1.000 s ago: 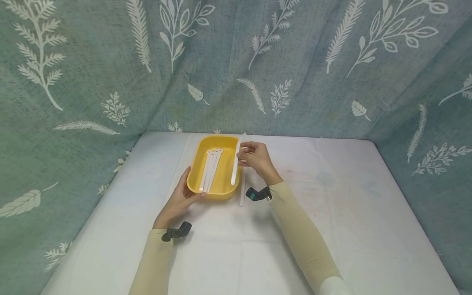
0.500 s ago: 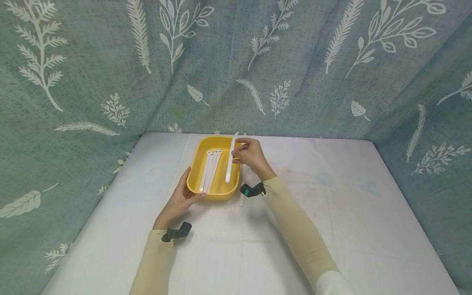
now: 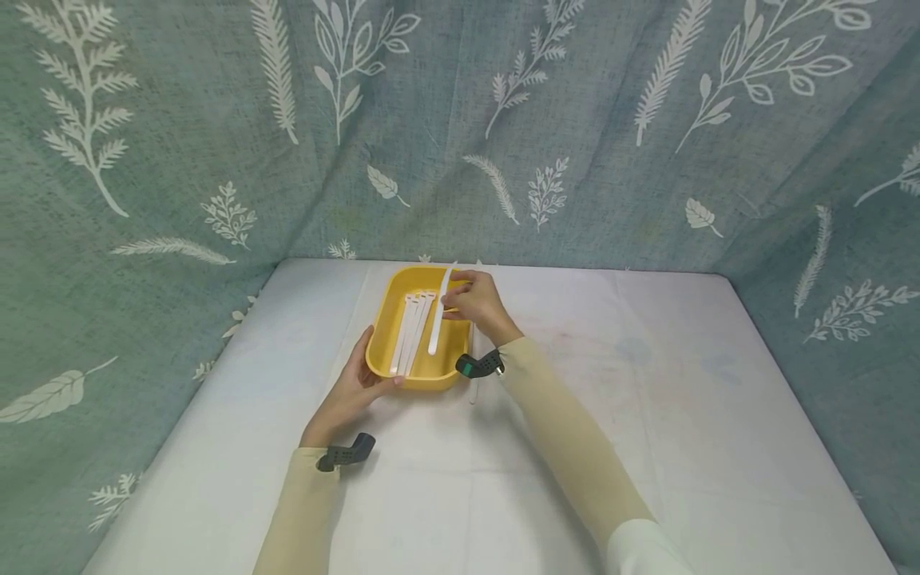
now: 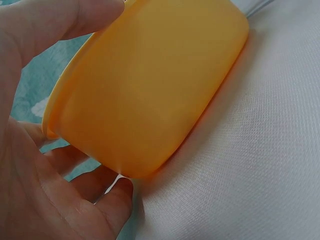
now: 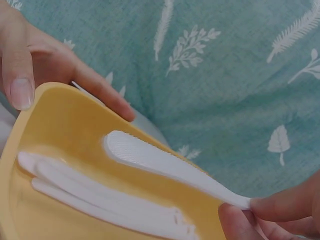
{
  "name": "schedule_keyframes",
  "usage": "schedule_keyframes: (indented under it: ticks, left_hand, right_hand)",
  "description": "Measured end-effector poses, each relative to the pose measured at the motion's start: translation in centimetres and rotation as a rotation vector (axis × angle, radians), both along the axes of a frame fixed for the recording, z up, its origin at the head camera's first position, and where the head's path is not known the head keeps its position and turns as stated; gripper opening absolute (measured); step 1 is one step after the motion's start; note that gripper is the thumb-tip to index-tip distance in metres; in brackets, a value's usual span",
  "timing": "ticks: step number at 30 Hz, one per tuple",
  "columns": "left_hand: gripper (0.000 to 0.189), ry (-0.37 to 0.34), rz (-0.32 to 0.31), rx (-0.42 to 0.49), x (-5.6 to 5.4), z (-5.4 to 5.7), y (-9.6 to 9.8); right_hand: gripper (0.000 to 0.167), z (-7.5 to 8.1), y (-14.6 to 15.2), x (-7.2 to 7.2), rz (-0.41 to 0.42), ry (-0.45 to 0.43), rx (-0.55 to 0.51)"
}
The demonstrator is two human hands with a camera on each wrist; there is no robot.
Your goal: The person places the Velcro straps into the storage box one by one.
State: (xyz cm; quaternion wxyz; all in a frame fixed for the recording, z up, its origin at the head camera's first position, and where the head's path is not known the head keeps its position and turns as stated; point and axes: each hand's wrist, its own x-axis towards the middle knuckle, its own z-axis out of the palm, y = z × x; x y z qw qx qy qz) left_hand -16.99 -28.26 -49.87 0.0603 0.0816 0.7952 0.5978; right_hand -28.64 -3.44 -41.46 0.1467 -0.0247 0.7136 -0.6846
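A yellow plastic tray (image 3: 375, 335) stands toward the back of the table. My left hand (image 3: 352, 391) holds its near left corner, thumb on the rim and fingers round the outer wall (image 4: 145, 90). Between thumb and fingers, my right hand (image 3: 477, 303) pinches a slim white plastic knife (image 3: 437, 323) over the tray's right half. The knife's rounded, textured end (image 5: 140, 152) points toward the near side. Several white plastic utensils (image 3: 411, 335) lie side by side at the tray's left; their exact kind is unclear.
Another thin white utensil (image 3: 473, 391) lies on the white-covered table (image 3: 546, 447), just right of the tray and partly hidden by my right hand and wrist camera. A green leaf-patterned curtain (image 3: 460, 160) hangs behind and at both sides.
My right hand has moved left with the knife, from the tray's right rim to over its inside. My left hand stays on the tray.
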Motion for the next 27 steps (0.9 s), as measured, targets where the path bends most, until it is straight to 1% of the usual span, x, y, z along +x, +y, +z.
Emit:
schedule_keyframes:
  ticks: [4, 11, 15, 22, 27]
  left_hand:
    - [0.116, 0.005, -0.005, -0.003, 0.0, 0.0, 0.0]
    - [0.115, 0.008, -0.01, 0.002, 0.0, -0.1, 0.0]
    - [0.114, 0.001, -0.011, 0.011, 0.0, -0.1, 0.1]
    - [0.117, -0.018, 0.005, 0.004, 0.2, 0.1, 0.0]
    - [0.117, -0.021, 0.005, -0.003, 0.1, 0.0, -0.1]
  right_hand:
    - [0.059, -0.2, -0.4, -0.2, 0.012, -0.008, 0.015]
    - [0.06, -0.7, -1.2, -0.3, 0.02, 0.01, 0.047]
    - [0.062, -1.0, -1.6, -0.2, 0.022, 0.018, 0.081]
    - [0.063, -1.3, -2.4, -0.3, 0.031, 0.036, 0.141]
    - [0.064, -1.7, -3.0, -0.5, 0.022, 0.01, 0.196]
